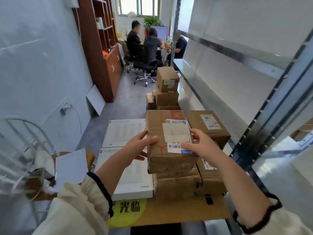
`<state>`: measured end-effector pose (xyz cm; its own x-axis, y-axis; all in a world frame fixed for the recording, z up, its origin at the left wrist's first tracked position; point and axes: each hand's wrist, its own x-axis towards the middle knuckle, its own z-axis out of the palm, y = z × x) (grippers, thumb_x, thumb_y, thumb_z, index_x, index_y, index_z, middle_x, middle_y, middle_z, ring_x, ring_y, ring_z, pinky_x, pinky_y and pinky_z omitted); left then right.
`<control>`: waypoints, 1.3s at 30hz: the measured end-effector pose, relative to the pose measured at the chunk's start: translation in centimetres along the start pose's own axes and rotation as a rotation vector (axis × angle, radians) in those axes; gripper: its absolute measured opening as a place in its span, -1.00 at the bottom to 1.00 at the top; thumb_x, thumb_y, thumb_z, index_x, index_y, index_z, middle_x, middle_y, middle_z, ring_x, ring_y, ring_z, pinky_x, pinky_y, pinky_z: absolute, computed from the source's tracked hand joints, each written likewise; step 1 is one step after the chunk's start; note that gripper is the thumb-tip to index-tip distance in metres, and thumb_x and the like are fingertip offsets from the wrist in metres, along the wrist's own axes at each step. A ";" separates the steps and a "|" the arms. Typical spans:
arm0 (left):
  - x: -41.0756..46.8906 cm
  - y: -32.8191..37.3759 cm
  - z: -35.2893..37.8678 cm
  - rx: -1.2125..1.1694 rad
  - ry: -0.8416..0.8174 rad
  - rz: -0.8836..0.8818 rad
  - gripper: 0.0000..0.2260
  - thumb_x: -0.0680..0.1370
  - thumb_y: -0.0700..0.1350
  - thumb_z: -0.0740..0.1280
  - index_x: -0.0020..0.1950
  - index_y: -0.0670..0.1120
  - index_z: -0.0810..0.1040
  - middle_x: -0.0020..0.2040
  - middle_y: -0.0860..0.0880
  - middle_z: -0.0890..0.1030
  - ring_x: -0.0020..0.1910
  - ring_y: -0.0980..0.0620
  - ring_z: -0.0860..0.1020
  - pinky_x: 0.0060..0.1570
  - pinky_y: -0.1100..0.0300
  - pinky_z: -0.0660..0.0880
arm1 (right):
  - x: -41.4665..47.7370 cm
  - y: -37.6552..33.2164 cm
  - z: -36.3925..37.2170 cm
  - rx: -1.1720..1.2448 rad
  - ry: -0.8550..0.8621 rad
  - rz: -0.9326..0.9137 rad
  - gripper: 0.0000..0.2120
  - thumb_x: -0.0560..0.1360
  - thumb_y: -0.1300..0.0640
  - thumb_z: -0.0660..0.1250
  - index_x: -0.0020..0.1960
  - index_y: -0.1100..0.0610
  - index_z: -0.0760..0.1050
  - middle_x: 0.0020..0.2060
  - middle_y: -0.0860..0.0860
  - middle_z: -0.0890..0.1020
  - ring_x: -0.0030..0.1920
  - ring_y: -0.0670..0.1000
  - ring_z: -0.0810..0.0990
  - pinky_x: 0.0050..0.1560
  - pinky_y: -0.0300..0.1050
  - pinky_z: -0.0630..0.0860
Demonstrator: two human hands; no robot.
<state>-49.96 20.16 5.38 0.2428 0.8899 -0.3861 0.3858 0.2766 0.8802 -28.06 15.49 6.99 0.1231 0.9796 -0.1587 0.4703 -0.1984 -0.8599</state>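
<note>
Cardboard box (171,141) held from both sides
My left hand (142,145) and right hand (198,143) grip its side edges, thumbs over the top; it is directly above a stack of boxes (177,185).

Two white flat boxes (125,131) lay end to end, left of stacked brown cartons (177,185). A labelled carton (208,122) sat beside metal shelving (271,116). Further cartons (166,78) stood beyond. A wooden bookcase (101,48) lined the left wall, with a white panel (95,102) leaning nearby. Three seated people (152,43) and a black office chair (144,61) were at the far end.
</note>
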 end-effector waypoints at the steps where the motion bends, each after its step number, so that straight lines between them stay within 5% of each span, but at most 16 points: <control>1: 0.1 -0.4 -1.1 -0.018 0.034 -0.006 -0.39 0.50 0.21 0.29 0.51 0.12 0.20 0.24 -0.02 0.52 0.02 -0.10 0.60 -0.11 0.16 0.55 | 1.2 -0.6 0.8 -0.003 -0.037 -0.021 -0.38 0.43 0.06 0.45 0.39 -0.03 0.25 0.32 -0.01 0.45 0.10 -0.08 0.49 -0.19 -0.27 0.56; 5: 0.0 -2.5 -5.3 -0.079 0.163 -0.053 -0.41 0.50 0.20 0.30 0.49 0.14 0.23 0.22 0.00 0.54 0.00 -0.08 0.61 -0.18 0.21 0.52 | 5.3 -2.4 4.9 -0.040 -0.191 -0.086 -0.40 0.43 0.00 0.44 0.38 -0.04 0.25 0.33 -0.03 0.44 0.11 -0.07 0.49 -0.12 -0.25 0.56; 10: -0.5 -5.5 -10.0 -0.131 0.285 -0.109 -0.51 0.54 0.18 0.25 0.45 0.15 0.28 0.08 0.07 0.56 -0.07 -0.03 0.60 -0.22 0.23 0.48 | 8.2 -4.7 11.2 -0.030 -0.329 -0.094 -0.41 0.44 0.03 0.43 0.38 -0.03 0.24 0.34 -0.02 0.43 0.06 -0.10 0.46 -0.32 -0.36 0.51; 14: 0.9 -7.2 -13.7 -0.164 0.347 -0.136 -0.57 0.56 0.16 0.23 0.42 0.14 0.32 0.06 0.04 0.56 -0.04 -0.06 0.58 -0.01 0.09 0.55 | 10.8 -6.1 15.7 -0.022 -0.385 -0.112 -0.44 0.45 0.06 0.43 0.36 -0.02 0.25 0.34 -0.01 0.43 0.22 0.00 0.49 -0.10 -0.23 0.56; 21: 6.8 -9.3 -19.0 -0.238 0.362 -0.215 -0.61 0.54 0.19 0.26 0.23 -0.03 0.39 -0.01 -0.02 0.57 -0.06 -0.04 0.56 0.02 0.02 0.54 | 16.3 -7.7 21.5 -0.004 -0.332 -0.079 -0.41 0.43 0.12 0.45 0.37 0.01 0.26 0.33 0.00 0.42 0.29 0.02 0.44 0.11 -0.10 0.53; 25: 10.7 -9.9 -21.6 -0.326 0.330 -0.200 -0.70 0.57 0.13 0.25 0.21 0.00 0.40 -0.05 0.02 0.57 -0.10 0.04 0.53 -0.14 0.13 0.49 | 19.4 -8.2 24.2 0.050 -0.267 -0.018 -0.40 0.42 0.18 0.45 0.38 0.03 0.27 0.30 0.02 0.46 0.26 0.03 0.48 -0.09 -0.22 0.56; 27: 12.5 -10.1 -22.5 -0.354 0.296 -0.209 -0.68 0.57 0.13 0.24 0.24 -0.01 0.41 -0.02 0.02 0.57 -0.04 0.03 0.53 0.01 0.06 0.49 | 20.9 -8.3 25.2 0.057 -0.236 0.006 -0.40 0.42 0.19 0.46 0.37 0.05 0.28 0.29 0.03 0.48 0.24 0.02 0.49 -0.22 -0.31 0.53; 31: 16.0 -10.2 -23.9 -0.366 0.263 -0.225 -0.71 0.58 0.11 0.22 0.23 -0.01 0.44 0.00 0.01 0.58 0.02 -0.02 0.53 0.13 -0.02 0.45 | 23.8 -8.6 26.1 0.030 -0.219 0.043 -0.41 0.42 0.18 0.46 0.37 0.07 0.29 0.30 0.05 0.47 0.26 0.05 0.49 0.04 -0.15 0.55; 39: 19.6 -10.6 -24.8 -0.393 0.251 -0.235 -0.82 0.59 0.10 0.21 0.08 0.03 0.46 -0.06 0.02 0.57 -0.08 0.05 0.52 0.00 0.06 0.45 | 27.0 -8.9 26.3 -0.049 -0.210 0.052 -0.37 0.42 0.14 0.46 0.41 0.08 0.27 0.32 0.05 0.44 0.26 0.03 0.47 0.06 -0.19 0.46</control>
<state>-71.39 43.67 -4.61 -0.0496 0.8335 -0.5503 0.0288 0.5519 0.8334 -51.93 44.51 -2.45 -0.0339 0.9521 -0.3040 0.5102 -0.2450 -0.8244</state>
